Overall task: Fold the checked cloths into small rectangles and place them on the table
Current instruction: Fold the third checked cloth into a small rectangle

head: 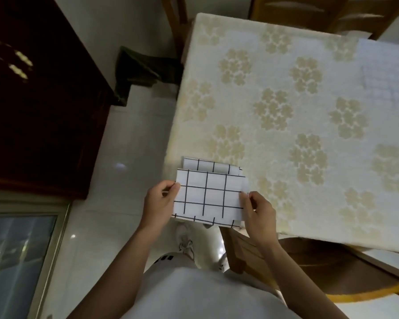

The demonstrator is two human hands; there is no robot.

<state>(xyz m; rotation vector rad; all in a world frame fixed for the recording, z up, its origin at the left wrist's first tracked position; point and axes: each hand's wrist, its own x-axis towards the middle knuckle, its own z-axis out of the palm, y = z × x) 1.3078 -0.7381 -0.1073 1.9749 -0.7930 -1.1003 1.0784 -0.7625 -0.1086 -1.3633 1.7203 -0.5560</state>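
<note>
A white cloth with a dark grid pattern (209, 195) is folded into a small rectangle and held in the air over the table's near left corner. My left hand (158, 202) pinches its left edge. My right hand (258, 211) pinches its right edge. A lower layer of the same cloth (211, 166) shows just beyond the top fold. The table (286, 93) carries a cream covering with pale flower clusters. At the far right of the table lies another pale cloth with a faint grid (387, 72).
A wooden chair (313, 270) stands tucked at the table's near side, right of my legs. More wooden chairs (320, 12) stand at the far side. A dark wooden cabinet (37, 107) fills the left. A dark cloth (138, 70) lies on the white tiled floor.
</note>
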